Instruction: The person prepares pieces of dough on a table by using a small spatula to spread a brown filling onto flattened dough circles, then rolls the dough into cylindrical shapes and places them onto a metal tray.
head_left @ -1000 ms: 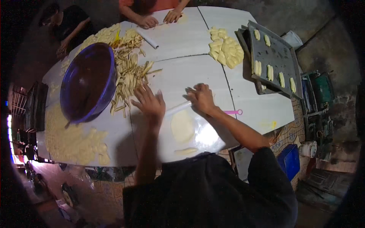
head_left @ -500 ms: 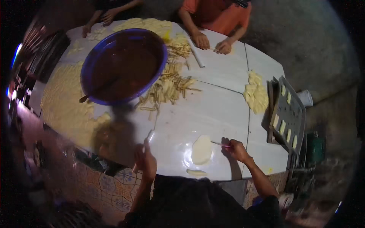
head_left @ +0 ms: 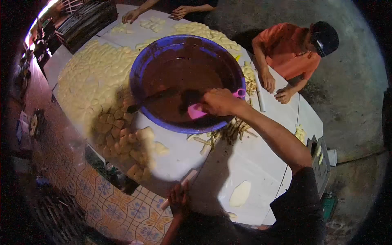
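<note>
My right hand [head_left: 220, 102] is closed around a pink spatula [head_left: 197, 111], whose ringed handle end shows beyond my hand. It is over the brown paste [head_left: 175, 81] inside a large blue basin [head_left: 190, 131]; I cannot tell whether the blade touches the paste. A dark long-handled utensil [head_left: 157, 96] leans across the basin's left side. In shadow at the table's front edge, my left hand [head_left: 178, 199] is wrapped around a pale rolling pin [head_left: 189, 176]. A flat oval of dough [head_left: 240, 194] lies on the white table, right of the pin, with a small dough piece [head_left: 232, 215] nearer me.
Many dough pieces [head_left: 94, 73] cover the table's left side. Brown-and-pale strips [head_left: 232, 130] lie beside the basin. A co-worker in an orange shirt [head_left: 286, 53] works at the far right; another person's hands [head_left: 181, 12] are at the far edge. A baking tray [head_left: 322, 165] stands at right.
My right hand has moved from beside the dough oval, up and left to over the basin, with the spatula. My view has shifted left. My left hand remains at the rolling pin.
</note>
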A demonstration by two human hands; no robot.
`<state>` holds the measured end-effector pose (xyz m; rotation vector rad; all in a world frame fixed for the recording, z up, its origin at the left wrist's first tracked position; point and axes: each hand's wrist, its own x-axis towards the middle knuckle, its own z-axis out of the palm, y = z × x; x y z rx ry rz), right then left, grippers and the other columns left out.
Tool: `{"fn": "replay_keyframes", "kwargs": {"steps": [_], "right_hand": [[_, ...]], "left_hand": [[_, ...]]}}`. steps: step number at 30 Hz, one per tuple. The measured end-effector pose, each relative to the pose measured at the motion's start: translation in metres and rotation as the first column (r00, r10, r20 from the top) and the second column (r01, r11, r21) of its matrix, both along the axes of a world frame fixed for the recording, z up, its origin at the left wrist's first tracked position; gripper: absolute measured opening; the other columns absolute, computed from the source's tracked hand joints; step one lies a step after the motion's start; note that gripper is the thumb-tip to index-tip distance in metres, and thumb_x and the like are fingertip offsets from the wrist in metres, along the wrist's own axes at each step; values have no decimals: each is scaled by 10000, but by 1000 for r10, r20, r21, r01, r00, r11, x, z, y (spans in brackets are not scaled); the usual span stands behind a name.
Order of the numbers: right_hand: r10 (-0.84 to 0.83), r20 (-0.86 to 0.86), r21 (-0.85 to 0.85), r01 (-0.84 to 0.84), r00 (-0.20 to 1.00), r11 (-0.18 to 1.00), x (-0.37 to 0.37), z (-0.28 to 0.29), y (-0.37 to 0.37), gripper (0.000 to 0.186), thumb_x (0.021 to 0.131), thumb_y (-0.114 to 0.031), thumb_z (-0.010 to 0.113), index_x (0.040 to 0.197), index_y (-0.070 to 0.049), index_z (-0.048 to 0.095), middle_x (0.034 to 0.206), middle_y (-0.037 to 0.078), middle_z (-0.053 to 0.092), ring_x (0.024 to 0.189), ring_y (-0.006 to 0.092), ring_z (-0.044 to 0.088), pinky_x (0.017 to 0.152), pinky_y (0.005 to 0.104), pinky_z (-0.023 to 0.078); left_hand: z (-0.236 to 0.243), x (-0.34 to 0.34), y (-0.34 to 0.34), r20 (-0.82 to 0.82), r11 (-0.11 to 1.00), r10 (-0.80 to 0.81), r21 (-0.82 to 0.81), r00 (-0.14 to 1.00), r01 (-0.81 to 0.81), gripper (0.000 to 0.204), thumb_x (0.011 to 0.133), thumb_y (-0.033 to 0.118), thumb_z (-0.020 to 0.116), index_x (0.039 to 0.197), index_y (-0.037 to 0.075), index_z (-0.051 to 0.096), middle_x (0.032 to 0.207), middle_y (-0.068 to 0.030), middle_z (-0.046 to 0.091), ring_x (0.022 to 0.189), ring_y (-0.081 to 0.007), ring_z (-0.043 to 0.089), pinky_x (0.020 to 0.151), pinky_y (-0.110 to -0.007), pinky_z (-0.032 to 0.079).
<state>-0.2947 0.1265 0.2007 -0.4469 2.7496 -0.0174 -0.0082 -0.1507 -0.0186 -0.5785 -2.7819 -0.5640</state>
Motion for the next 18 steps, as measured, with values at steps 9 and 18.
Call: {"fn": "replay_keyframes", "kwargs": {"steps": [9, 18], "right_hand": [[255, 59, 37, -257, 965, 966, -25, -45, -25, 154, 772, -139, 704, 855, -14, 740, 871, 223, 729, 909, 425, 723, 732, 497, 595], [290, 357, -428, -121, 888, 896, -1, 40, 11, 185, 833, -134, 673, 949, 3, 717, 623, 156, 602, 558, 201, 591, 557, 410, 453]], "left_hand": [[-6, 6, -3, 99, 999, 31, -41, 995, -27, 559, 860, 141, 610, 1417, 186, 599, 1300, -152, 585, 1117, -355, 600, 915, -495, 464], [-28, 4, 11, -112, 987, 67, 152, 991, -49, 316, 991, 179, 532, 1235, 159, 733, 1109, -148, 678, 991, -336, 638, 869, -471, 472]]}}
